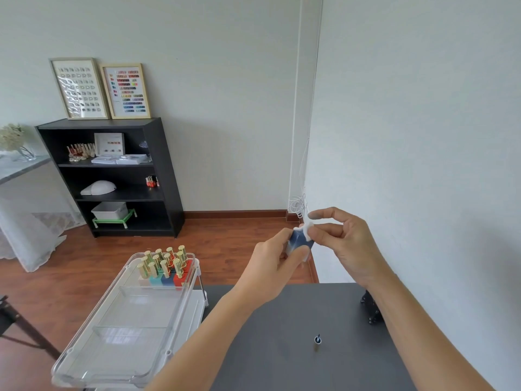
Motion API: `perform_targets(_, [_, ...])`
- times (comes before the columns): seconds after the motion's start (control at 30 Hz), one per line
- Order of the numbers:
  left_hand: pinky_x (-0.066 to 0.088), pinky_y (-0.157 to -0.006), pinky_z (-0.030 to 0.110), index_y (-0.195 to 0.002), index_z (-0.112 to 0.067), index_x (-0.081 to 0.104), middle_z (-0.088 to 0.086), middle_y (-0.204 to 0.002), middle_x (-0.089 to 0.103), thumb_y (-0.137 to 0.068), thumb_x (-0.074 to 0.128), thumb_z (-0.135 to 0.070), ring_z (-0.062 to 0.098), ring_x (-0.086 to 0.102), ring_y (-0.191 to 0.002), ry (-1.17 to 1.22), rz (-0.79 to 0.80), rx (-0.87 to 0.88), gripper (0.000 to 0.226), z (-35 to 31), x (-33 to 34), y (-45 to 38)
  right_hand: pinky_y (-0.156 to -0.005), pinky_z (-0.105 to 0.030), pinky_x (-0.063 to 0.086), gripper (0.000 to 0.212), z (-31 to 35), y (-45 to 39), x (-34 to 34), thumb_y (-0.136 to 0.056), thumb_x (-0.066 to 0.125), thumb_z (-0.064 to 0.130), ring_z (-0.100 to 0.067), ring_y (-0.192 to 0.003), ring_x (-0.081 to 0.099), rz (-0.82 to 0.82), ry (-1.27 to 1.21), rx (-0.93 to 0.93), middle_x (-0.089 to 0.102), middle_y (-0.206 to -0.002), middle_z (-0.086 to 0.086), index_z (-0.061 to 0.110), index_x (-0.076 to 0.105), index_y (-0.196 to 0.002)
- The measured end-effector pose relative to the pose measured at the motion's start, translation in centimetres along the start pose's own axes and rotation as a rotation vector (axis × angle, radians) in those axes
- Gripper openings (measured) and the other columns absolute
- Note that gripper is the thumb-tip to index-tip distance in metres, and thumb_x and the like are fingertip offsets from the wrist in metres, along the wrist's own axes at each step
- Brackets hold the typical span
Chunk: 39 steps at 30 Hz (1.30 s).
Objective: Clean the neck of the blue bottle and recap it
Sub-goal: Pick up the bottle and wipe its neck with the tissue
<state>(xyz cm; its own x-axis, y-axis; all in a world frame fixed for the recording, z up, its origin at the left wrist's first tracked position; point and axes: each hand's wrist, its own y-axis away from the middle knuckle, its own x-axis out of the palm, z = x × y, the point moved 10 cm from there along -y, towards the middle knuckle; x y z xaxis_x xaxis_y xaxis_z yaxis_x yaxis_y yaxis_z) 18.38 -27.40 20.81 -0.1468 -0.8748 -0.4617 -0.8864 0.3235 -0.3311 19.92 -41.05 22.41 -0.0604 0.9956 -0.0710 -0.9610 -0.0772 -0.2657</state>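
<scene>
Head view shows the blue bottle point(299, 240) held up in the air above the far edge of the desk point(282, 334), tilted, with the left hand point(272, 270) wrapped around its body in a firm grip. A white pad point(307, 231) is pressed against the bottle's neck, pinched between thumb and fingers of the right hand point(348, 244). Down on the desk, well apart from both hands, the cap point(317, 340) stands upright with its brush pointing up. Left of the desk sits a clear tray point(118, 328), and gold-capped bottles point(166, 262) are grouped at its far end.
</scene>
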Motion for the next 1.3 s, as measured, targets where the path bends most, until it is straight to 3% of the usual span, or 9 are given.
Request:
perform_targets(0.13, [0.057, -0.081, 0.045, -0.106, -0.009, 0.06, 0.001, -0.09, 0.075, -0.098, 0.054, -0.027, 0.017, 0.071, -0.079, 0.101, 0.035, -0.047, 0.02, 0.2, 0.7, -0.1, -0.07, -0.013, 0.051, 0.032, -0.1, -0.2, 0.0, -0.071, 0.078, 0.028, -0.004, -0.063, 0.069, 0.048, -0.087, 0.008, 0.079, -0.069, 0.002, 0.012, 0.069, -0.097])
perform_targets(0.27, [0.054, -0.064, 0.036, -0.095, -0.013, 0.058, 0.002, -0.079, 0.072, -0.097, 0.055, -0.028, 0.019, 0.065, -0.069, -0.071, -0.081, -0.013, 0.016, 0.0, 0.2, -0.4, -0.085, -0.027, 0.051, 0.024, 0.2, 0.5, -1.5, -0.077, 0.083, 0.023, -0.008, -0.072, 0.075, -0.193, 0.108, -0.027, 0.08, -0.071, 0.003, 0.011, 0.064, -0.086])
perform_targets(0.4, [0.044, -0.053, 0.03, -0.094, -0.013, 0.055, 0.008, -0.074, 0.068, -0.098, 0.054, -0.027, 0.022, 0.059, -0.063, -0.139, -0.141, 0.001, 0.015, -0.2, 0.3, -0.5, -0.075, -0.022, 0.052, 0.02, 0.9, 1.7, -1.5, -0.08, 0.081, 0.022, -0.006, -0.069, 0.074, -0.36, 0.221, -0.086, 0.078, -0.068, 0.011, 0.019, 0.061, -0.081])
perform_targets(0.57, [0.042, -0.052, 0.027, -0.089, -0.011, 0.053, 0.011, -0.076, 0.067, -0.096, 0.054, -0.028, 0.026, 0.056, -0.062, -0.096, -0.081, 0.002, 0.019, -0.1, 0.6, -0.2, -0.082, -0.024, 0.051, 0.018, 0.3, 0.8, -0.8, -0.082, 0.078, 0.025, -0.008, -0.078, 0.076, -0.142, 0.157, -0.01, 0.081, -0.078, 0.006, 0.019, 0.066, -0.094])
perform_targets(0.67, [0.054, -0.067, 0.042, -0.092, -0.008, 0.054, 0.008, -0.084, 0.071, -0.096, 0.054, -0.029, 0.029, 0.064, -0.073, -0.055, -0.011, -0.021, 0.021, -0.1, 1.1, -0.1, -0.093, -0.036, 0.051, 0.035, 0.2, 0.5, -0.6, -0.074, 0.079, 0.033, -0.016, -0.08, 0.076, -0.026, 0.068, 0.018, 0.081, -0.08, -0.005, 0.01, 0.066, -0.097])
perform_targets(0.83, [0.053, -0.067, 0.037, -0.094, -0.012, 0.058, 0.0, -0.081, 0.073, -0.096, 0.054, -0.028, 0.02, 0.067, -0.072, -0.046, -0.048, -0.034, 0.017, -0.1, 1.0, -0.3, -0.083, -0.024, 0.05, 0.027, -0.7, 0.9, -1.1, -0.077, 0.08, 0.023, -0.013, -0.065, 0.074, -0.155, -0.046, 0.019, 0.079, -0.069, -0.005, 0.006, 0.061, -0.087])
perform_targets(0.93, [0.043, -0.053, 0.028, -0.089, -0.011, 0.056, 0.009, -0.074, 0.068, -0.096, 0.055, -0.026, 0.022, 0.058, -0.062, -0.069, -0.113, -0.03, 0.017, 0.0, 0.9, -0.1, -0.061, -0.009, 0.049, 0.022, -0.8, 1.6, -1.4, -0.08, 0.08, 0.018, -0.006, -0.055, 0.07, -0.313, 0.012, -0.005, 0.078, -0.064, -0.001, 0.009, 0.06, -0.084])
perform_targets(1.03, [0.04, -0.051, 0.032, -0.091, -0.011, 0.054, 0.015, -0.072, 0.065, -0.097, 0.054, -0.025, 0.028, 0.054, -0.06, -0.092, -0.15, -0.02, 0.016, 0.1, 0.9, 0.1, -0.06, -0.007, 0.049, 0.025, -0.2, 2.1, -1.4, -0.079, 0.081, 0.026, -0.005, -0.06, 0.071, -0.413, 0.125, -0.06, 0.077, -0.064, 0.007, 0.014, 0.06, -0.084])
perform_targets(1.3, [0.058, -0.078, 0.038, -0.103, -0.012, 0.062, 0.001, -0.088, 0.076, -0.097, 0.055, -0.025, 0.013, 0.071, -0.076, 0.073, -0.013, -0.064, 0.016, 0.1, 0.3, -0.6, -0.077, -0.024, 0.048, 0.023, 0.0, 0.1, -0.7, -0.079, 0.079, 0.02, -0.009, -0.063, 0.072, -0.116, -0.068, 0.051, 0.076, -0.061, 0.001, 0.011, 0.058, -0.083])
